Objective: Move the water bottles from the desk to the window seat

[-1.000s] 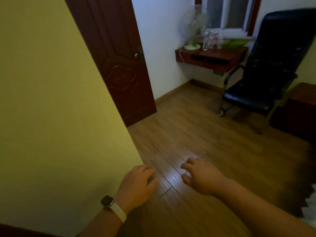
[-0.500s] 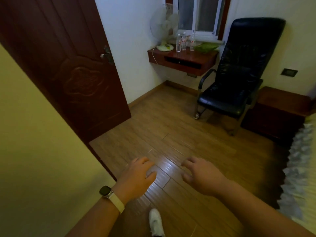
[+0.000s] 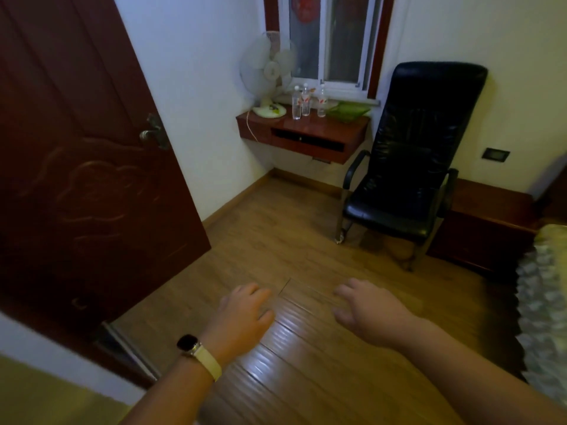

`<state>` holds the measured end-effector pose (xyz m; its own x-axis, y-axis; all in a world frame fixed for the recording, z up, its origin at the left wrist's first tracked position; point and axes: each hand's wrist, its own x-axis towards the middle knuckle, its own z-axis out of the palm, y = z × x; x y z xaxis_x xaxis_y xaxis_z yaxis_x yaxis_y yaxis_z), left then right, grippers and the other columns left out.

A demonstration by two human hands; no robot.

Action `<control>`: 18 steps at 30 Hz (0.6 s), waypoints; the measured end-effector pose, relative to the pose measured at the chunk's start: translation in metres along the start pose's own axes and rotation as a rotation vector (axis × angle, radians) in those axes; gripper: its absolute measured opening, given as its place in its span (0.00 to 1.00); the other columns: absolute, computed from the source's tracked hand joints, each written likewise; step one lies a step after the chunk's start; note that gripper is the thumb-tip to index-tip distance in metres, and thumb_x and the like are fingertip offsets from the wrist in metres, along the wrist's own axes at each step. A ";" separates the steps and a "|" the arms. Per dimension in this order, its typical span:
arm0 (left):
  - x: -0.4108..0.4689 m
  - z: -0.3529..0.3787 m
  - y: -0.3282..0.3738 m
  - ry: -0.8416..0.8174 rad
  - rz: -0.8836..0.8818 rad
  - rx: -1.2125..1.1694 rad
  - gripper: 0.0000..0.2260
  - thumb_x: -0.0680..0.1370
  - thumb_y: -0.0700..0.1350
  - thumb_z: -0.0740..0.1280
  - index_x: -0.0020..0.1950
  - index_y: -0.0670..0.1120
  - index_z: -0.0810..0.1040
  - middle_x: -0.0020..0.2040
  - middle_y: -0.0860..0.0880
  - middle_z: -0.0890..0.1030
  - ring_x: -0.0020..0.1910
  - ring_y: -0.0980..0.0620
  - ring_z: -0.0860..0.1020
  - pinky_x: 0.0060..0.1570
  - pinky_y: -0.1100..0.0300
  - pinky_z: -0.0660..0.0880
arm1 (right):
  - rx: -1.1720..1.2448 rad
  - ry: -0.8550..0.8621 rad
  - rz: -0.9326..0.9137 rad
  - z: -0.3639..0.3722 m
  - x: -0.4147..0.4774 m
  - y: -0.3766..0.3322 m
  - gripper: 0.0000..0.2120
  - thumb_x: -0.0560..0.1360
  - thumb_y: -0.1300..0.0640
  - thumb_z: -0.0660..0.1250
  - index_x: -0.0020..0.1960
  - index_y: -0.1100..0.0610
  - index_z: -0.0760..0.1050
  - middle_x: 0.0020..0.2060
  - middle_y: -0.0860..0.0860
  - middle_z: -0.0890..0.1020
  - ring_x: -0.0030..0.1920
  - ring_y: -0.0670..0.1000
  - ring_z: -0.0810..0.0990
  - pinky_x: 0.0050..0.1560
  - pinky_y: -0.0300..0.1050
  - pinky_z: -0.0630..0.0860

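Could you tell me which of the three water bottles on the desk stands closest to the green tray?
The right-hand bottle, standing apart from the pair beside the fan, is nearest the green tray.

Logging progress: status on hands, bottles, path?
Left hand, right hand open, empty. Three bottles on desk. Chair beside desk; floor clear.

Both empty hands (image 3: 303, 317) hover over floor; water bottles (image 3: 305, 101) on desk (image 3: 306, 133).
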<state>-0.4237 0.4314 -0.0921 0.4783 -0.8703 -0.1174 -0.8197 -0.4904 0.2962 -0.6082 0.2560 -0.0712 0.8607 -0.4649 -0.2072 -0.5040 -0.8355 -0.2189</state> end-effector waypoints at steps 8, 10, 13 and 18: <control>0.076 -0.036 -0.030 0.065 0.047 -0.055 0.20 0.82 0.54 0.59 0.74 0.54 0.67 0.72 0.56 0.69 0.71 0.57 0.64 0.68 0.57 0.63 | 0.020 0.086 0.023 -0.036 0.090 -0.014 0.21 0.79 0.41 0.59 0.70 0.46 0.69 0.63 0.46 0.74 0.61 0.48 0.74 0.58 0.43 0.74; 0.095 -0.038 -0.041 0.063 0.040 -0.065 0.20 0.82 0.54 0.59 0.75 0.55 0.66 0.72 0.57 0.69 0.71 0.58 0.64 0.69 0.57 0.62 | 0.031 0.069 0.017 -0.035 0.111 -0.013 0.21 0.79 0.41 0.59 0.70 0.46 0.68 0.63 0.46 0.73 0.61 0.47 0.74 0.58 0.42 0.74; 0.127 -0.039 -0.058 0.032 0.016 -0.082 0.21 0.82 0.55 0.59 0.75 0.55 0.65 0.72 0.57 0.68 0.72 0.58 0.64 0.69 0.58 0.62 | 0.073 0.032 0.023 -0.036 0.147 -0.001 0.21 0.79 0.40 0.59 0.70 0.45 0.68 0.64 0.44 0.73 0.62 0.46 0.73 0.59 0.43 0.74; 0.193 -0.043 -0.086 0.034 -0.028 -0.066 0.22 0.82 0.57 0.59 0.75 0.56 0.64 0.73 0.57 0.67 0.72 0.58 0.63 0.70 0.58 0.62 | 0.085 0.019 0.034 -0.043 0.229 0.026 0.22 0.78 0.40 0.60 0.70 0.45 0.69 0.64 0.44 0.73 0.62 0.46 0.74 0.59 0.44 0.76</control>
<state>-0.2478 0.3078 -0.0996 0.5119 -0.8538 -0.0948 -0.7837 -0.5094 0.3554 -0.4211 0.1147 -0.0834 0.8438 -0.4987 -0.1980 -0.5365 -0.7916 -0.2924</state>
